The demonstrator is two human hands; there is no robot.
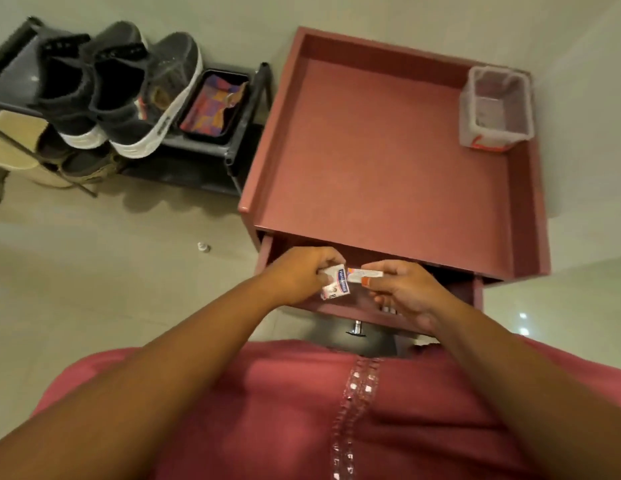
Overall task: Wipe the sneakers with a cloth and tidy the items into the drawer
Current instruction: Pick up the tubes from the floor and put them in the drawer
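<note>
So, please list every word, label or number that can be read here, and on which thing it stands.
Small white box in the left hand: blue band with white lettering, too blurred to read.
White and orange tube in the right hand: print too small.
Grey sneaker, white sole: dark marking, unreadable.
Nothing else carries text.

Warm dim indoor light, glare spots on the floor tiles (523, 322), soft shadows, blurred sneakers (129, 91), wide-angle edge bending.

Two grey sneakers (129, 95), two hands (302, 275), one clear tub (496, 109), one open drawer (337, 311).
</note>
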